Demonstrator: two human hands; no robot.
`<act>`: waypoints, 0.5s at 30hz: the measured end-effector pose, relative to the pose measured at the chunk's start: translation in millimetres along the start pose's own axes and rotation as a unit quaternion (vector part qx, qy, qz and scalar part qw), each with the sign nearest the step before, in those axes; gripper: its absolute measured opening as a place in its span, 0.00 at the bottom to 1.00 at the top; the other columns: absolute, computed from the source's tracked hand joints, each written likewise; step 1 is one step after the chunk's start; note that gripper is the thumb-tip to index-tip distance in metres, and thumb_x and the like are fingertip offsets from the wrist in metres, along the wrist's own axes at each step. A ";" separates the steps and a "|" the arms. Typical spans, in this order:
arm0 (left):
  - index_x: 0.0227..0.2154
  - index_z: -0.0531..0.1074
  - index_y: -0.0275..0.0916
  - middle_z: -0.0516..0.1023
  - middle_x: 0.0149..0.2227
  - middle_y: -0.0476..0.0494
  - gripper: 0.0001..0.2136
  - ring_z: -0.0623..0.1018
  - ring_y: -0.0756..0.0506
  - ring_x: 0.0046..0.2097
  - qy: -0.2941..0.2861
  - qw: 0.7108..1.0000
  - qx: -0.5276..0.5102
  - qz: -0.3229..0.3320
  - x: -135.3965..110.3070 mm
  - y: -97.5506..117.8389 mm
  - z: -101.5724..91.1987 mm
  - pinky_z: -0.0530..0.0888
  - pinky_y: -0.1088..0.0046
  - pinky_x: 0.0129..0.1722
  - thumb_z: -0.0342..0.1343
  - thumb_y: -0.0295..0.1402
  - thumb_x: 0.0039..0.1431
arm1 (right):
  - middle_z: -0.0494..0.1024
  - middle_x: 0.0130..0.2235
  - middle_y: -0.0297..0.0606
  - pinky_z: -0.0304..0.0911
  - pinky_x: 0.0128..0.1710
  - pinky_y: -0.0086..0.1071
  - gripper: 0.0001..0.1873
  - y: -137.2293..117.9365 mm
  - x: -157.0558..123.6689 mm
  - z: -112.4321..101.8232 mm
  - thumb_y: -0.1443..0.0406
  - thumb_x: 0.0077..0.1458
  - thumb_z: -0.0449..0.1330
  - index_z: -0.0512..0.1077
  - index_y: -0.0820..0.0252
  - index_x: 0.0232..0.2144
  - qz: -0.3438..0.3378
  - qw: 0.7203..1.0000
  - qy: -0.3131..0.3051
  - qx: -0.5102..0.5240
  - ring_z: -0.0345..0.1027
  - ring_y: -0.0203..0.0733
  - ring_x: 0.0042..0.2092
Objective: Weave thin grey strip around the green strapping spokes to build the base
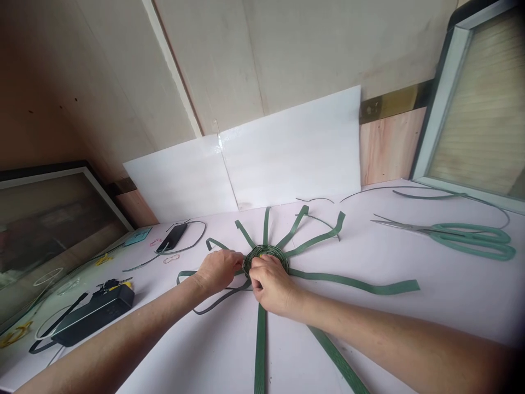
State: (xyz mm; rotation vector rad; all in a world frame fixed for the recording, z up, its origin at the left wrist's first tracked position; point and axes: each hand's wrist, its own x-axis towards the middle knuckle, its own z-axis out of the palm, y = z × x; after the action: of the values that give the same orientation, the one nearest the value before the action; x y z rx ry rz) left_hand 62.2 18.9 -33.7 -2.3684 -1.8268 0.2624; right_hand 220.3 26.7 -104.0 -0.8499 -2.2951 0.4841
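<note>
Strips (356, 282) fan around the coil (255, 255) at frame centre. Left hand (220, 270) and right hand (274, 285) grip its left and near rims, presumably steadying it.

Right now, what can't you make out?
Head view:
Left hand: whether it grips anything; its own fingers hide this.
Woven green disc: lower part, covered by the right hand.
Yellow bit near its middle: too small to identify.
Two nearest green strips: ends, cut off by bottom edge.
</note>
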 end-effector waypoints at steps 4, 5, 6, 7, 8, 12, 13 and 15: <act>0.31 0.73 0.41 0.75 0.26 0.49 0.12 0.75 0.47 0.29 -0.021 0.998 -0.047 -0.031 -8.6 -7.2 -0.5 0.64 0.76 0.25 0.45 0.26 0.62 | 0.65 0.27 0.33 0.55 0.42 0.36 0.16 -0.7 1.2 0.7 0.84 0.34 0.54 0.56 0.62 0.15 0.002 1.000 0.005 0.004 0.56 0.38 0.34; 0.31 0.73 0.41 0.76 0.27 0.49 0.12 0.75 0.48 0.30 -0.020 0.997 -0.063 -0.026 -9.3 -8.7 -0.2 0.65 0.76 0.27 0.45 0.26 0.62 | 0.65 0.27 0.32 0.55 0.42 0.36 0.16 -0.1 1.1 1.3 0.84 0.34 0.54 0.56 0.62 0.15 -0.002 1.000 0.009 0.006 0.56 0.38 0.34; 0.31 0.74 0.41 0.76 0.30 0.48 0.11 0.76 0.47 0.33 -0.013 0.997 -0.073 -0.016 -9.1 -9.7 0.3 0.67 0.76 0.29 0.47 0.26 0.62 | 0.65 0.27 0.32 0.55 0.41 0.36 0.16 0.6 0.7 2.0 0.84 0.34 0.53 0.56 0.62 0.15 -0.005 1.000 0.013 0.007 0.55 0.37 0.34; 0.31 0.75 0.41 0.76 0.32 0.47 0.10 0.76 0.46 0.36 0.000 0.997 -0.073 -0.003 -7.7 -9.9 0.9 0.68 0.75 0.32 0.49 0.27 0.62 | 0.65 0.27 0.32 0.54 0.41 0.36 0.16 1.3 0.3 2.6 0.84 0.34 0.53 0.56 0.62 0.15 -0.008 1.000 0.016 0.008 0.55 0.37 0.33; 0.32 0.76 0.41 0.76 0.35 0.45 0.09 0.76 0.45 0.39 0.020 0.998 -0.058 0.014 -5.2 -9.2 1.6 0.70 0.72 0.36 0.50 0.27 0.61 | 0.65 0.27 0.32 0.54 0.41 0.36 0.16 1.8 -0.2 3.0 0.84 0.35 0.53 0.56 0.62 0.15 -0.013 1.000 0.019 0.009 0.55 0.37 0.33; 0.30 0.76 0.39 0.73 0.39 0.41 0.09 0.73 0.40 0.45 0.075 0.994 0.032 0.069 10.8 0.1 4.2 0.69 0.62 0.45 0.52 0.24 0.59 | 0.64 0.28 0.31 0.54 0.43 0.36 0.16 1.7 -2.1 3.0 0.84 0.38 0.52 0.55 0.61 0.17 -0.048 0.998 0.028 0.015 0.56 0.37 0.33; 0.29 0.76 0.39 0.73 0.38 0.41 0.09 0.74 0.40 0.45 0.068 0.994 0.039 0.074 14.6 2.6 4.4 0.69 0.62 0.45 0.52 0.23 0.59 | 0.64 0.28 0.31 0.54 0.43 0.36 0.16 1.3 -2.4 2.7 0.83 0.38 0.52 0.55 0.61 0.18 -0.055 0.998 0.026 0.016 0.56 0.37 0.33; 0.30 0.75 0.39 0.74 0.36 0.43 0.09 0.75 0.42 0.41 0.043 0.997 0.030 0.062 18.2 5.6 3.7 0.70 0.65 0.42 0.51 0.22 0.58 | 0.64 0.27 0.31 0.53 0.45 0.37 0.16 0.9 -2.5 2.3 0.83 0.39 0.52 0.54 0.60 0.18 -0.057 0.998 0.021 0.017 0.57 0.37 0.33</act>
State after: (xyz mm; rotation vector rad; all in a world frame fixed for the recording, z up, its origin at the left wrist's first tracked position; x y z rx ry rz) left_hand 71.2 35.1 -39.5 -2.4152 -1.6154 0.2209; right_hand 220.6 25.4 -107.3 -0.7009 -2.2758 0.4491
